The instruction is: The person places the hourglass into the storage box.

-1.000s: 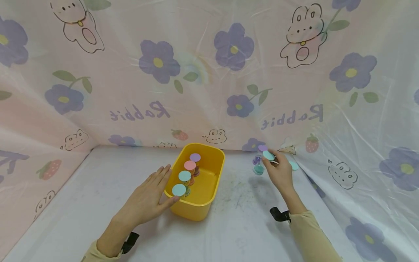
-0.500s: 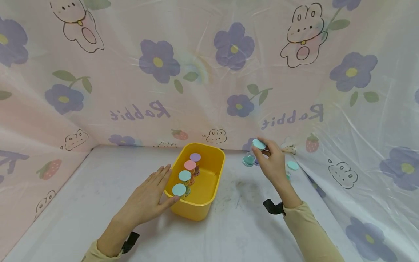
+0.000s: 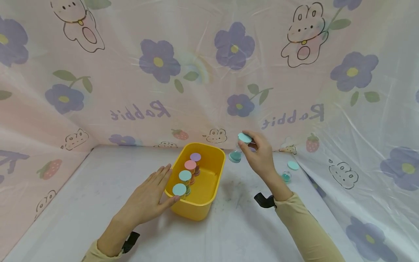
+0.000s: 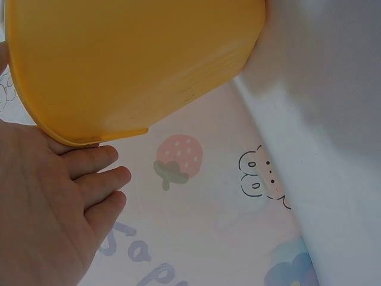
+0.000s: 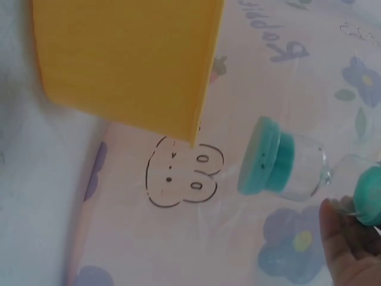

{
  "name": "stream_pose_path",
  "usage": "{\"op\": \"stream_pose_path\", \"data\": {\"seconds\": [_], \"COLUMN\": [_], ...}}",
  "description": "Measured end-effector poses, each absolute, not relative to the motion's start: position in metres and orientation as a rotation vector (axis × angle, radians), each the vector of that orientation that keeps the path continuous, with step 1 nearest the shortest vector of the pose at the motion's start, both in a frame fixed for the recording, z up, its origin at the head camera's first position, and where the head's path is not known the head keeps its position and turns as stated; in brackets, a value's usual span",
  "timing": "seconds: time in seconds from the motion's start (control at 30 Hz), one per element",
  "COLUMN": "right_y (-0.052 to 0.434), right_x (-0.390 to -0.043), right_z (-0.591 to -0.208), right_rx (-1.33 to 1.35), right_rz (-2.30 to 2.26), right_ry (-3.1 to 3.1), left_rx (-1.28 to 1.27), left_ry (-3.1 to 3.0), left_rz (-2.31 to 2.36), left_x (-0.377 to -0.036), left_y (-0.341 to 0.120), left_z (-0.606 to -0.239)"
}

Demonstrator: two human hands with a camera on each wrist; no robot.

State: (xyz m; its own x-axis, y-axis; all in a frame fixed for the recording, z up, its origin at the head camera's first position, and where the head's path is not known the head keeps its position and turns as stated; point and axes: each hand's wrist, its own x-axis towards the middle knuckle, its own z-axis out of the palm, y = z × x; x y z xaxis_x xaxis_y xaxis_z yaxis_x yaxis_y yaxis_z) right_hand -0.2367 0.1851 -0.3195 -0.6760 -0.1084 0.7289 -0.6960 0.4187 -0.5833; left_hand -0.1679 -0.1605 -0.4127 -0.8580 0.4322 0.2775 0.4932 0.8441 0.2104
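Observation:
My right hand (image 3: 260, 158) pinches the upper end of a sand timer (image 3: 235, 156) with teal caps, lifted to the right of the yellow bin (image 3: 196, 211). In the right wrist view this sand timer (image 5: 268, 158) shows clear glass bulbs and teal sand near the fingers. My left hand (image 3: 144, 198) rests along the bin's left side, fingers straight and thumb over the near rim. Inside the bin, along its left wall, stand several sand timers: a purple-topped one (image 3: 195, 157), a pink-topped one (image 3: 190, 165) and teal-topped ones (image 3: 179, 189).
Another teal sand timer (image 3: 292, 166) stands on the white table (image 3: 229, 233) at the right. A purple timer is mostly hidden behind my right hand. A printed curtain (image 3: 196, 91) closes off the back and sides.
My right hand has moved left and slightly up with the teal sand timer, from the other timers toward the bin. The left hand and the bin have stayed still.

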Motion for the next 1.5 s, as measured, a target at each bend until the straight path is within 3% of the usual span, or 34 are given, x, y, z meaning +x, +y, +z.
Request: {"op": "stream_pose_path", "data": {"seconds": [0.33,0.87,1.5], "right_y": [0.172,0.149,0.141], "right_x": [-0.268,-0.288,-0.321], "right_z": [-0.342,-0.365,-0.380], "right_rx": [0.772,0.904,1.108], "right_rz": [1.228,1.235,0.873], "right_ry": [-2.082,-2.281,-2.689], "left_rx": [-0.720,-0.725,-0.727], "left_ry": [-2.790,-2.787,-2.786], "left_rz": [-0.411,-0.422,-0.417], "left_x": [-0.169,-0.168,-0.168], "left_y": [-0.161,-0.161,-0.161], "left_z": [-0.414,-0.413,-0.413]}}
